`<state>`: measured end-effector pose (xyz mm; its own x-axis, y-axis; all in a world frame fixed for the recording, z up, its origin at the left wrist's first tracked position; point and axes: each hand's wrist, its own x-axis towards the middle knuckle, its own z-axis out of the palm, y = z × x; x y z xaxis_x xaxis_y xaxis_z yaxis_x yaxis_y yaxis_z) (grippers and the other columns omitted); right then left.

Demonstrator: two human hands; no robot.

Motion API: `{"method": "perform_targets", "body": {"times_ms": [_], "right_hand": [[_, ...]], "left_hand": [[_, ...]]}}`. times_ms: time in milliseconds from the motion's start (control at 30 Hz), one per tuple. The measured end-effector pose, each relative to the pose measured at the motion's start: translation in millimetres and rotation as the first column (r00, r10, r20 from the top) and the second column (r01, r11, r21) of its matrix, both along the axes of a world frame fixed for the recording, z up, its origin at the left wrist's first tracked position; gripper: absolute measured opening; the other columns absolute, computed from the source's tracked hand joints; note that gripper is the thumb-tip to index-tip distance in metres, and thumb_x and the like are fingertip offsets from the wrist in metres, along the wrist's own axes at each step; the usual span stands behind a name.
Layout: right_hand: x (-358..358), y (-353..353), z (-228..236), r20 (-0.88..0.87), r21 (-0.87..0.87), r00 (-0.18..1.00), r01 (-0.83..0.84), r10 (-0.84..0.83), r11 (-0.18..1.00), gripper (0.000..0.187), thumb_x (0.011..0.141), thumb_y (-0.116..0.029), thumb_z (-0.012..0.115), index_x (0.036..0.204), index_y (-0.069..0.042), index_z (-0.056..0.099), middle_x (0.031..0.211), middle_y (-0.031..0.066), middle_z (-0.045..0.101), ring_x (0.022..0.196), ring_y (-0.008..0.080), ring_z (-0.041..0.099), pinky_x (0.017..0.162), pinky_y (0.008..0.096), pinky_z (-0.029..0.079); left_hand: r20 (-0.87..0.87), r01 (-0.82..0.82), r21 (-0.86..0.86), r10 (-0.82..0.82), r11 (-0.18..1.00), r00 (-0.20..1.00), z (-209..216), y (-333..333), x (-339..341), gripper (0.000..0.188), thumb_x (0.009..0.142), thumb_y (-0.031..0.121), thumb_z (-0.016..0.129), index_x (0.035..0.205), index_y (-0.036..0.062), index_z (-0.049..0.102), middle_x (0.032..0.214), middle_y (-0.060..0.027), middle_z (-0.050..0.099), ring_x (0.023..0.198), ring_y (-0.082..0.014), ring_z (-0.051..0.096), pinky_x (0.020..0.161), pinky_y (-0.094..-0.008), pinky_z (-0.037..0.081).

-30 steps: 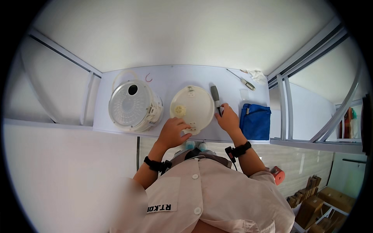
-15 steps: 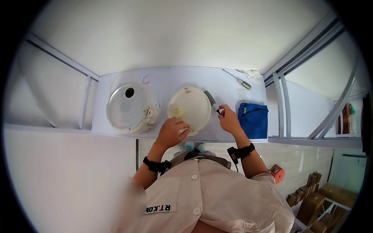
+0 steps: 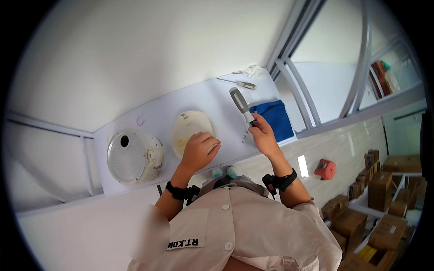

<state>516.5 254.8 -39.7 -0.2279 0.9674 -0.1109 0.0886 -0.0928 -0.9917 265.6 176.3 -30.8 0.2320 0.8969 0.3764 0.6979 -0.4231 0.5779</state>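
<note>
In my right hand [image 3: 263, 135] is a screwdriver [image 3: 239, 100], its grey-and-white handle pointing up and away from me. The fingers pinch it near the handle's lower end, beside a blue fabric pouch [image 3: 276, 121]. Several tiny dark pieces, perhaps screws [image 3: 245, 136], lie on the table left of that hand. My left hand [image 3: 199, 151] is curled over the near right part of a round off-white lid-like part [image 3: 194, 119]. A pale bit shows between its thumb and fingers; what it is cannot be made out.
On the left stands a round white drum [image 3: 131, 158] with a clear top and a dark hole. A second screwdriver [image 3: 246, 85] and a white cloth [image 3: 254, 71] lie at the back. A thin pink wire loop [image 3: 140, 120] rests behind the drum. Cardboard boxes [image 3: 379, 189] stand right, beyond a red roll [image 3: 325, 169].
The whole view has turned toward the right. My right hand has moved the screwdriver away from the off-white part, toward the blue pouch. My left hand stays at the off-white part.
</note>
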Motion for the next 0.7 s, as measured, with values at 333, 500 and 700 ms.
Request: {"method": "perform_targets", "body": {"times_ms": [333, 500, 700], "right_hand": [[17, -10, 66, -0.107, 0.113, 0.992, -0.056, 0.068, 0.992, 0.032, 0.108, -0.021, 0.063, 0.133, -0.002, 0.06, 0.081, -0.0061, 0.053, 0.072, 0.0031, 0.044, 0.064, 0.0225, 0.037], [27, -7, 105, -0.187, 0.036, 0.974, -0.12, 0.124, 0.992, 0.028, 0.107, -0.018, 0.064, 0.13, -0.002, 0.061, 0.081, -0.0063, 0.053, 0.072, 0.0034, 0.044, 0.064, 0.023, 0.038], [49, -4, 126, -0.228, 0.036, 0.941, -0.248, 0.249, 0.968, 0.025, 0.105, -0.015, 0.065, 0.126, -0.003, 0.06, 0.082, -0.0061, 0.055, 0.075, 0.0033, 0.048, 0.065, 0.0229, 0.04]], "left_hand": [[-0.024, 0.189, -0.196, -0.197, 0.962, 0.98, -18, 24, 61, 0.024, 0.089, 0.012, 0.076, 0.112, 0.0077, 0.071, 0.108, -0.0096, 0.064, 0.096, -0.0345, 0.066, 0.085, -0.0448, 0.055], [-0.035, 0.134, -0.353, -0.157, 0.926, 0.987, -38, 25, 85, 0.035, 0.091, 0.012, 0.073, 0.124, 0.0024, 0.065, 0.117, -0.018, 0.063, 0.104, -0.0419, 0.066, 0.088, -0.0496, 0.055], [-0.143, -0.101, -0.392, 0.047, 0.914, 0.989, -74, 20, 115, 0.041, 0.094, 0.012, 0.07, 0.13, -0.0011, 0.058, 0.124, -0.0245, 0.058, 0.105, -0.046, 0.065, 0.089, -0.0514, 0.056]]}}
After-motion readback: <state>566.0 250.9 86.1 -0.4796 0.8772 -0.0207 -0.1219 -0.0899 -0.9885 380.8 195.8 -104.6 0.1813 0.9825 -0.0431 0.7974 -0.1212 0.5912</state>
